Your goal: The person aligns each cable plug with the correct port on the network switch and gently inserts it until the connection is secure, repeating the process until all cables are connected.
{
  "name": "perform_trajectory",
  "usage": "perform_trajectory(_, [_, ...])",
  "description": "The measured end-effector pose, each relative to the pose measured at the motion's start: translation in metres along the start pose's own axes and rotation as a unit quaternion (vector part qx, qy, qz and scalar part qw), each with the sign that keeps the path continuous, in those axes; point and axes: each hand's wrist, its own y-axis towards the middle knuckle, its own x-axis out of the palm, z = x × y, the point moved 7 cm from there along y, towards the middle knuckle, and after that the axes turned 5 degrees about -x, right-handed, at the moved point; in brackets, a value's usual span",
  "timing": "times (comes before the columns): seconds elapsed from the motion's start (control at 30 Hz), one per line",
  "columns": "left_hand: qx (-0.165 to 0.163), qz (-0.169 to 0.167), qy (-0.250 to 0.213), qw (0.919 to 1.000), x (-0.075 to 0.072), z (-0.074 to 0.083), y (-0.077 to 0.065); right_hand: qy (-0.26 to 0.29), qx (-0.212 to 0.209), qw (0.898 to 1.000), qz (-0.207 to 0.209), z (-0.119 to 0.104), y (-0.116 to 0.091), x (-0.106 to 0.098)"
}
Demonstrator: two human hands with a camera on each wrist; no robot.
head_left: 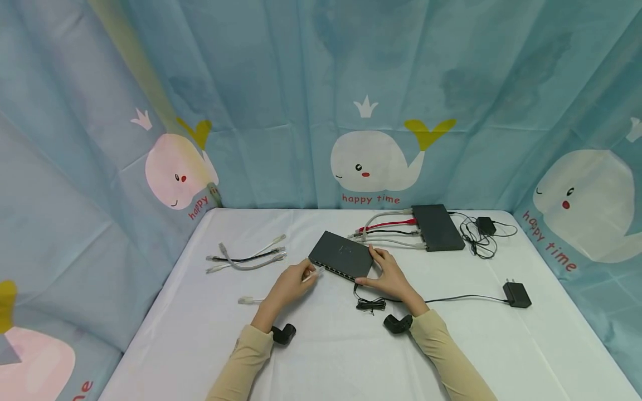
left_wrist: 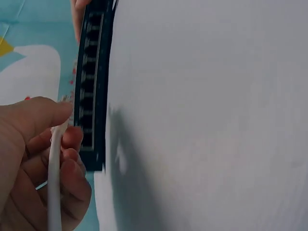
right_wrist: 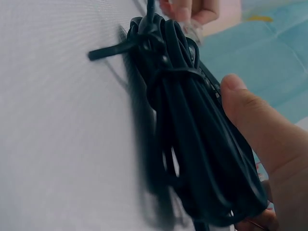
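A black network switch lies turned at an angle on the white cloth, its row of ports facing the person. My left hand pinches a white network cable just behind its clear plug, close to the port row at the switch's left end. Whether the plug touches a port cannot be told. The cable's other end rests on the cloth. With thumb at the front corner and fingers at the rear, my right hand grips the switch's right end. A tied black power cord lies below that hand.
Several loose network cables lie at the left. Behind, a second black switch has grey, red and black cables plugged in, with its adapter to the right. Another power adapter sits at the right, joined to the tied cord.
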Motion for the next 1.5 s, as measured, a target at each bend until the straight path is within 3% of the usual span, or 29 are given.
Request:
perform_trajectory(0.17, [-0.012, -0.015, -0.047, 0.9987, 0.016, 0.008, 0.0, -0.003, -0.001, 1.0, 0.002, 0.0, 0.0, 0.0])
perform_trajectory(0.43, [-0.029, -0.029, -0.086, 0.9954, 0.027, 0.015, -0.001, -0.008, -0.011, 1.0, 0.007, -0.001, 0.001, 0.001])
perform_trajectory(0.9, [-0.045, -0.034, -0.112, 0.9921, 0.04, 0.024, 0.0, -0.011, 0.009, 1.0, -0.015, 0.0, 0.001, -0.002])
perform_trajectory(1.23, [-0.054, -0.038, -0.111, 0.9916, 0.045, 0.027, 0.001, -0.015, -0.035, 0.999, 0.03, -0.004, 0.02, -0.008])
perform_trajectory(1.5, [-0.043, -0.035, -0.122, 0.9911, 0.049, 0.029, 0.003, 0.006, -0.033, 0.999, 0.042, -0.004, 0.034, -0.002])
